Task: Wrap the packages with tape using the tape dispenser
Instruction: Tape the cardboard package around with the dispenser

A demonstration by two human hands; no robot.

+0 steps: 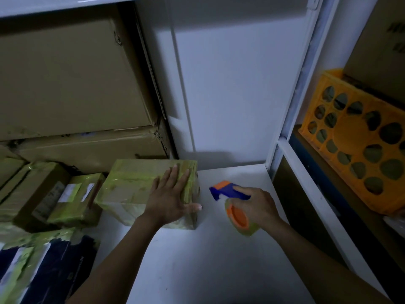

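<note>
Left hand flat, fingers straight and spread, pressing top of brown cardboard package wrapped in greenish clear tape, thumb over its right edge. Package sits on white desk, touching smaller taped boxes at left. Right hand curled round blue-and-orange tape dispenser, just right of package, not touching it. Yellow plastic crate on shelf at right.

Bare left hand, bare right hand
</note>
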